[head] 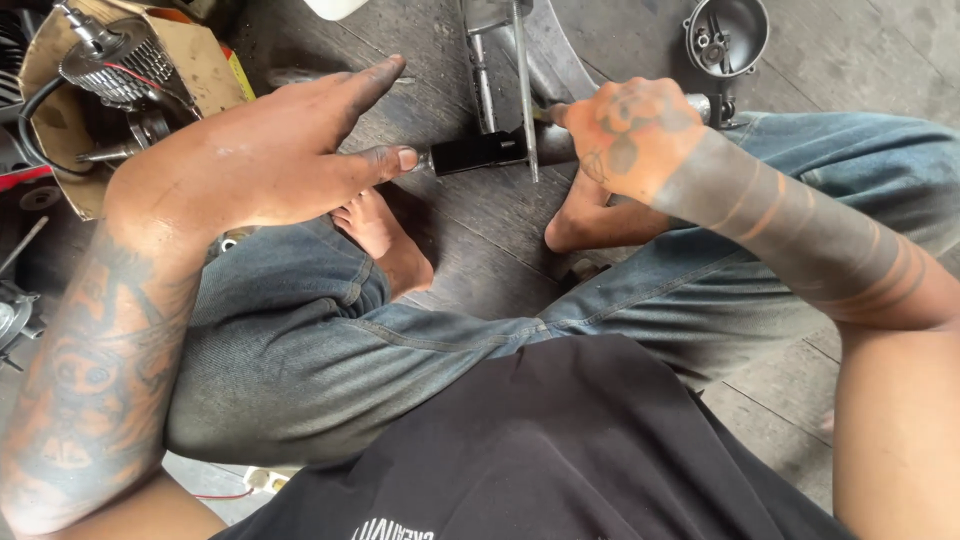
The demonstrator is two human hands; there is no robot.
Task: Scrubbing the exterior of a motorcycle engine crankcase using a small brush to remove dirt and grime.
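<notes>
I sit cross-legged on a wooden floor in jeans and a black shirt. My right hand [628,130] is closed around a tool whose black cylindrical end [478,152] points left across a thin metal bar [523,80]. My left hand [285,150] is spread flat, fingers apart, its thumb tip touching the end of the black cylinder. A curved grey metal part [545,60] lies under the bar, partly hidden by my right hand.
A cardboard box [195,55] at top left holds a finned engine part [115,65] with wires. A round dark metal housing [726,35] lies at top right. More metal parts sit at the left edge [15,310]. My bare feet [385,240] rest below the tool.
</notes>
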